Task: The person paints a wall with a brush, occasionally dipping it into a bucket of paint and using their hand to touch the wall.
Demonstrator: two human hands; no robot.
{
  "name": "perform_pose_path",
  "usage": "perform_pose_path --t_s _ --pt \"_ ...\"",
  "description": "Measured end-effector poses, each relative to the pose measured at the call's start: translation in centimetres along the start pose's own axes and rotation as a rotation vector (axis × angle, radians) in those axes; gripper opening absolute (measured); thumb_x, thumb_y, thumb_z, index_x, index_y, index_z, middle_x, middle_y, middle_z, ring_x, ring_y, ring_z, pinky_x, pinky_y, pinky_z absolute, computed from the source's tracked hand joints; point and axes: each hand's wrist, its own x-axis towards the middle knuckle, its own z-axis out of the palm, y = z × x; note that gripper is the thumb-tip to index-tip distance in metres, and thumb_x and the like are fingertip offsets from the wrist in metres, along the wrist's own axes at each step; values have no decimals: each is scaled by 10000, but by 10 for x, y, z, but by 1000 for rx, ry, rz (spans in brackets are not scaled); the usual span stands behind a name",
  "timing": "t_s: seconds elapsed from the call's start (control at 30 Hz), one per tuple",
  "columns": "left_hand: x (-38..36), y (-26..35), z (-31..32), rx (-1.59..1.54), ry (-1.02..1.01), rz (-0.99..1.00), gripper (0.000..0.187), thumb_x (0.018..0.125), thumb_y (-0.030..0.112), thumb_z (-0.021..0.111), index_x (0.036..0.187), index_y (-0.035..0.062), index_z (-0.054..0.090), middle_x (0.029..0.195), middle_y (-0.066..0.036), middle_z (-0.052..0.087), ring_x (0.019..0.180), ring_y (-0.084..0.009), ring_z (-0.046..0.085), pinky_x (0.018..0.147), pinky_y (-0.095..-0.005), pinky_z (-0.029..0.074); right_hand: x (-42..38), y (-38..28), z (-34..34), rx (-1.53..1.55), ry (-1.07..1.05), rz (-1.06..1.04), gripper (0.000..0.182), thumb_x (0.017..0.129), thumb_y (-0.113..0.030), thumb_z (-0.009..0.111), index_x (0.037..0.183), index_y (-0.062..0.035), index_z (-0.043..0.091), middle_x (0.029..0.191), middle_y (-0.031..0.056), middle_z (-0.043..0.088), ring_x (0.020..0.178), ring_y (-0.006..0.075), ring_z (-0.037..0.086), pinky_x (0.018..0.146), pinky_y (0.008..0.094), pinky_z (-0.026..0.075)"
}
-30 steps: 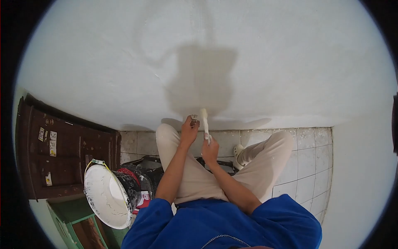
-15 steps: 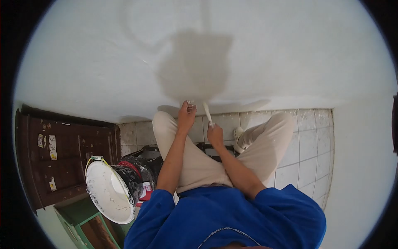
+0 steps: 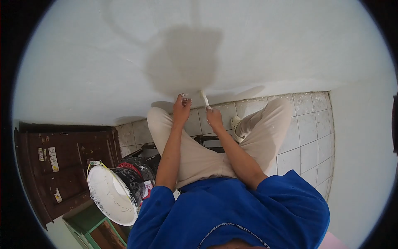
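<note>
My right hand (image 3: 214, 118) is closed on the handle of a white-tipped brush-like tool (image 3: 204, 98), whose far end is at the pale wall (image 3: 265, 45). To its left, close to the wall, my left hand (image 3: 182, 108) has bent fingers with white smears on them. Whether it holds something small cannot be made out. A bucket (image 3: 112, 193) with white material inside stands at the lower left, beside my left arm and apart from both hands.
A dark brown wooden door (image 3: 62, 166) with stickers is at the left, above a green frame (image 3: 97, 228). Grey-white floor tiles (image 3: 300, 147) run along the wall's foot. Part of a black object (image 3: 209, 141) shows between my legs.
Both hands have shifted slightly up in view, along with my knees and the wall's foot. The view has turned a little. Each hand keeps nearly the same pose.
</note>
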Motion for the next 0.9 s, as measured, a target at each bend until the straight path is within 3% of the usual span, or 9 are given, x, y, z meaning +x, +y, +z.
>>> perform_pose_path --t_s 0.07,0.17,0.27,0.37,0.67,0.77,0.9 --pt "0 1 -1 -21 -20 -20 261 894 112 576 1121 -11 535 919 -115 656 803 -178 649 731 -302 504 -15 -34 -10 -11 -16 0 444 941 -347 497 839 54 658 591 105 574 514 208 552 516 374 415" --pt "2 -1 -1 -11 -34 -36 253 897 106 572 1119 -9 536 919 -112 651 811 -174 650 732 -300 501 -17 -26 -2 -82 57 -58 472 934 -334 477 683 41 615 560 163 586 543 321 610 570 425 456" --pt "2 -7 0 1 -19 -10 255 890 130 586 1100 -7 541 878 -116 659 780 -187 646 706 -314 501 -22 -23 2 -19 -5 11 470 941 -323 475 676 45 600 540 155 567 506 301 598 542 426 447" --pt "-1 -2 -1 1 0 -16 255 885 142 593 1086 -7 546 856 -118 663 758 -196 640 696 -321 501 -26 -39 2 -97 -7 -132 436 966 -333 481 768 27 627 528 89 518 509 198 536 525 372 411" --pt "-1 -3 -6 7 16 -25 247 881 140 592 1073 -10 548 858 -123 664 755 -200 638 695 -325 501 -56 -52 17 87 147 -331 419 968 -316 491 729 15 588 498 71 491 426 184 484 459 379 383" --pt "0 -6 -3 17 20 -36 245 881 140 591 1071 -8 549 856 -122 665 753 -205 638 697 -331 502 -46 -32 18 -47 -14 19 413 960 -290 487 750 49 596 553 153 555 492 276 560 519 405 427" --pt "3 -18 -2 -9 19 -3 259 880 139 592 1092 -3 549 850 -121 664 750 -211 639 698 -335 504 -30 -37 15 -17 5 -73 395 954 -275 491 768 56 603 574 174 565 519 297 570 544 425 433"
